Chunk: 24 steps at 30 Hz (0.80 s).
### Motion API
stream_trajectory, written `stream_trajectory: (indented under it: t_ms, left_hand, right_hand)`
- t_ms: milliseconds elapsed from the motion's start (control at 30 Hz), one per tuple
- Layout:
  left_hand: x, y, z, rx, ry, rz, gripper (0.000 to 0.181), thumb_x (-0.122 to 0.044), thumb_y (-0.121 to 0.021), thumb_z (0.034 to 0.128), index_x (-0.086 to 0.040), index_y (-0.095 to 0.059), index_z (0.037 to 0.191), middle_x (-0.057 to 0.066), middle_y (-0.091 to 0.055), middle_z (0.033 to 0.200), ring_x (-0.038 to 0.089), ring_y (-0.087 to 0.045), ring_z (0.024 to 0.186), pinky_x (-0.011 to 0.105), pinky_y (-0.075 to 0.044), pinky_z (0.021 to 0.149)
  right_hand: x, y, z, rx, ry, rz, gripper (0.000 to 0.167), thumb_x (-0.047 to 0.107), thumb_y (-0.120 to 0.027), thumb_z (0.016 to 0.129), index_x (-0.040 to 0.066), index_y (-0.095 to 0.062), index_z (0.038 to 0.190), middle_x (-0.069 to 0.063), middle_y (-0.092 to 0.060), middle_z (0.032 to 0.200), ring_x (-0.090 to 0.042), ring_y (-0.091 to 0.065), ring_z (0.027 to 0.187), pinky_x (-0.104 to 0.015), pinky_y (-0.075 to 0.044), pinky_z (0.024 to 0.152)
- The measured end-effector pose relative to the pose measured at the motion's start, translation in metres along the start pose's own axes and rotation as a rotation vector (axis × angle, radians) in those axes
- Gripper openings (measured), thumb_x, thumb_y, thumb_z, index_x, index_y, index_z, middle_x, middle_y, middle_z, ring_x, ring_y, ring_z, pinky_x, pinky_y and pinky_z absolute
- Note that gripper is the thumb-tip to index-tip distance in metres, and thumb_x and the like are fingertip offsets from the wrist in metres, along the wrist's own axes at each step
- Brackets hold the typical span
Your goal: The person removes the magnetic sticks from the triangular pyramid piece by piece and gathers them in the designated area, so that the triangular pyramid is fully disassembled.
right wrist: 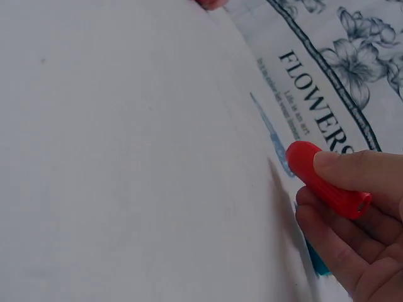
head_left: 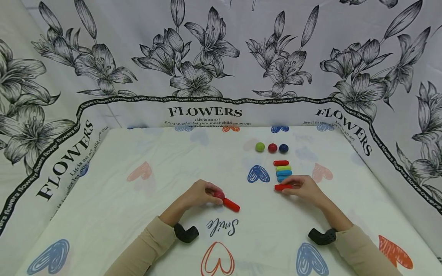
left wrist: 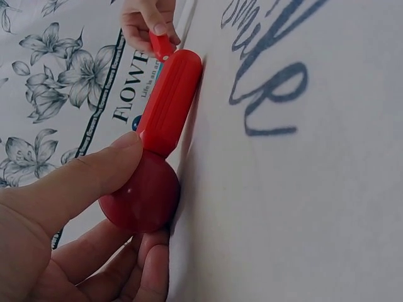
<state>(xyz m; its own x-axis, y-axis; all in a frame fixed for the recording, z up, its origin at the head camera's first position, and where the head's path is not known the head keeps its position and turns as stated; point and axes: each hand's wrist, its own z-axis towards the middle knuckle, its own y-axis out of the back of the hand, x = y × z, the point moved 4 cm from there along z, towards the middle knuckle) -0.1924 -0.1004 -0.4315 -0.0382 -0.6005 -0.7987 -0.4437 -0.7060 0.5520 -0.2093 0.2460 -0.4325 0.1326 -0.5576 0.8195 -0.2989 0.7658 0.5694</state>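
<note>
My left hand point(head_left: 197, 194) pinches a dark red ball point(left wrist: 141, 198) between thumb and fingers, low over the cloth. A red toy rod point(left wrist: 171, 104) with rounded ridges meets the ball end-on and points away from the hand. Over to the right, my right hand point(head_left: 306, 188) grips a second red rod point(right wrist: 315, 176) by thumb and fingers; one end of it shows a small metal-looking spot. Just beyond that hand lies a short row of rods: a red one point(head_left: 281, 163), a yellow-green one point(head_left: 283, 168) and blue ones point(head_left: 284, 173).
Behind the rods sit a green ball point(head_left: 260, 147), a red ball point(head_left: 272, 148) and a dark blue ball point(head_left: 284, 148) in a line. A white cloth point(head_left: 165, 161) printed with hearts covers the table. A flower-printed curtain point(head_left: 152, 84) hangs behind and at the sides.
</note>
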Motion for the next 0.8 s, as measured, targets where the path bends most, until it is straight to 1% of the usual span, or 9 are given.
stream_trajectory:
  t_ms: [233,333,500,600,800]
  left_hand:
    - [0.000,0.000,0.000,0.001,-0.003,0.008,0.035,-0.019,-0.080,0.0773,-0.004,-0.071,0.108,0.009,-0.071,0.097,0.012,-0.057,0.082,0.020,-0.047,0.069]
    - [0.001,0.000,0.001,0.001,-0.002,0.008,0.035,-0.019,-0.080,0.0772,-0.004,-0.072,0.107,0.009,-0.071,0.097,0.012,-0.057,0.082,0.020,-0.047,0.069]
    - [0.000,0.000,0.001,-0.001,0.001,0.003,0.035,-0.020,-0.081,0.0768,-0.004,-0.072,0.107,0.009,-0.071,0.097,0.012,-0.057,0.082,0.020,-0.047,0.069]
    - [0.000,0.000,0.001,-0.001,0.004,0.003,0.035,-0.019,-0.081,0.0768,-0.004,-0.072,0.107,0.009,-0.071,0.097,0.012,-0.057,0.082,0.020,-0.047,0.069]
    - [0.000,0.000,0.001,0.000,0.009,0.004,0.036,-0.019,-0.081,0.0769,-0.004,-0.072,0.108,0.009,-0.072,0.098,0.012,-0.057,0.083,0.020,-0.047,0.069]
  right_hand:
    - [-0.002,0.007,-0.002,-0.008,0.009,-0.048,0.029,0.016,-0.074,0.084,0.000,-0.070,0.107,-0.023,-0.067,0.114,0.005,-0.057,0.083,-0.012,-0.052,0.074]
    - [-0.003,0.009,-0.003,-0.015,0.029,-0.067,0.027,0.014,-0.074,0.083,-0.001,-0.070,0.105,-0.024,-0.068,0.110,0.006,-0.057,0.080,-0.013,-0.052,0.071]
    - [-0.002,0.011,-0.003,-0.059,0.135,-0.125,0.021,0.009,-0.077,0.079,0.001,-0.073,0.098,-0.020,-0.071,0.099,0.006,-0.056,0.079,-0.013,-0.052,0.070]
    - [-0.001,0.012,-0.003,-0.089,0.189,-0.189,0.019,0.008,-0.079,0.076,0.003,-0.074,0.094,-0.017,-0.072,0.094,0.005,-0.056,0.080,-0.014,-0.053,0.070]
    - [0.001,0.013,-0.001,-0.116,0.219,-0.320,0.018,0.010,-0.081,0.073,0.006,-0.076,0.090,-0.009,-0.071,0.089,-0.005,-0.057,0.077,-0.017,-0.052,0.067]
